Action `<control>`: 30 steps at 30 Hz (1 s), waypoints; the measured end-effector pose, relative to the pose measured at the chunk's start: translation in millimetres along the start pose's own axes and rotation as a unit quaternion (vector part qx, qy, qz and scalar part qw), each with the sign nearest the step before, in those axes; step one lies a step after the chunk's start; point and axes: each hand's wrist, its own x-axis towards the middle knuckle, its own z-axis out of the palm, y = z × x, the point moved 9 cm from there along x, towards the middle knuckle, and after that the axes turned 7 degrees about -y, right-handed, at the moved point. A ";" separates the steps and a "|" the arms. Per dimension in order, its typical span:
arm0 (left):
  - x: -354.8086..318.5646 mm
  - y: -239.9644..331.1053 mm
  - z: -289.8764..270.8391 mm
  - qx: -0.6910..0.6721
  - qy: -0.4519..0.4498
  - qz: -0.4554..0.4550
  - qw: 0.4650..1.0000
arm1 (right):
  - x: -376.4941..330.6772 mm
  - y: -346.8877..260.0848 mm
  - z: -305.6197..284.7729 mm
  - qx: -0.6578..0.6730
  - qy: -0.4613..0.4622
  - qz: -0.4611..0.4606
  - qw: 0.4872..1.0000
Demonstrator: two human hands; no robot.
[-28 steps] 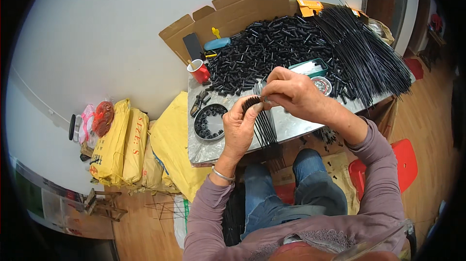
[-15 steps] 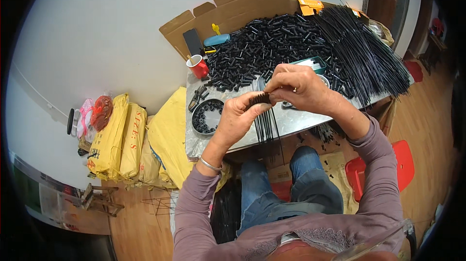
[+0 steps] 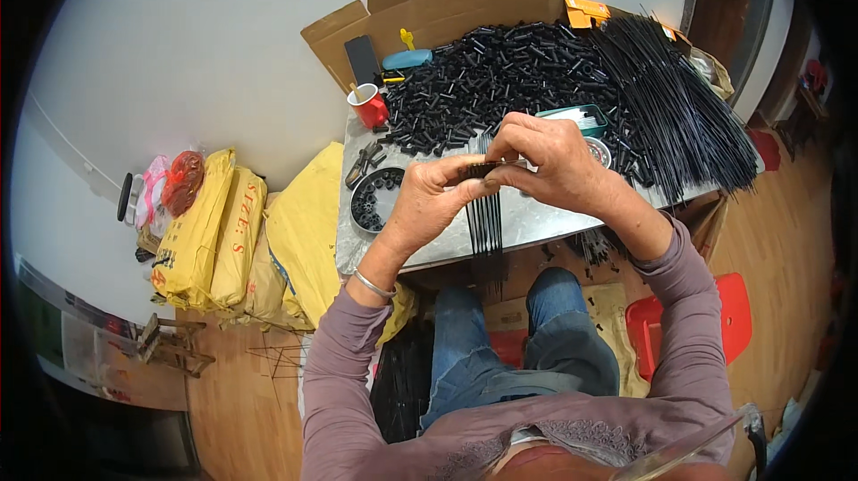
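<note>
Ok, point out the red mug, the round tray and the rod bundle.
Red mug [image 3: 369, 108], head view, on its side wall.
Round tray [image 3: 355, 219], head view, on its left rim.
Rod bundle [image 3: 485, 217], head view, mid-length below the hands.

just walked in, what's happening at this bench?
A seated person holds a small black tube between both hands above the table: the left hand grips one end, the right hand pinches the other. A bundle of thin black rods lies on the table just under the hands. Behind them is a big heap of black tubes, and a fan of long rods to the right. A red cup and a round tray of black pieces sit to the left.
</note>
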 end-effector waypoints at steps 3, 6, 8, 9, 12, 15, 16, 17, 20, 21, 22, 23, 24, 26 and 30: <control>-1.6 2.2 -3.1 0.009 -0.001 0.008 1.000 | 2.1 1.2 3.9 -0.001 -0.008 0.009 1.000; -3.8 0.3 -3.3 0.006 -0.002 0.009 1.000 | 4.1 1.4 6.6 -0.002 -0.011 0.021 1.000; -4.7 -3.1 -1.7 -0.012 -0.006 0.008 1.000 | 4.3 1.1 8.3 -0.002 -0.012 0.021 1.000; -5.3 -5.1 -1.1 -0.026 -0.007 0.005 1.000 | 4.4 0.7 8.5 -0.002 -0.009 0.021 1.000; -5.1 -1.6 -1.7 -0.008 -0.004 0.015 1.000 | 4.6 -0.5 8.7 -0.005 -0.002 0.004 1.000; -5.4 6.5 -5.9 0.050 0.008 0.047 0.998 | 7.2 -5.8 8.9 -0.017 -0.002 -0.017 1.000; -6.2 10.9 -7.4 0.077 0.014 0.067 0.995 | 8.5 -7.6 9.5 -0.029 -0.006 -0.020 0.999; -7.0 10.0 -8.4 0.077 0.015 0.066 0.995 | 9.1 -8.8 10.4 -0.029 -0.007 -0.022 0.999; -8.6 10.9 -9.7 0.099 0.021 0.082 0.992 | 8.4 -10.0 13.2 -0.012 -0.005 0.000 1.000; -9.4 14.9 -10.8 0.105 0.029 0.098 0.989 | 8.1 -6.7 15.0 -0.002 -0.009 0.031 0.999; -10.7 18.0 -11.9 0.112 0.037 0.113 0.987 | 7.8 -2.4 16.7 0.010 -0.013 0.062 0.998; -11.7 15.3 -11.7 0.112 0.038 0.112 0.987 | 7.8 -2.9 17.4 0.011 -0.014 0.062 0.998; -13.0 11.0 -10.8 0.120 0.038 0.110 0.986 | 7.6 -1.9 18.6 0.020 -0.018 0.068 0.997; -12.3 9.9 -8.4 0.125 0.036 0.109 0.985 | 6.9 -0.4 19.8 0.028 -0.023 0.077 0.996; -12.3 13.6 -7.2 0.122 0.031 0.110 0.986 | 8.9 -4.9 17.2 0.023 -0.019 0.068 0.997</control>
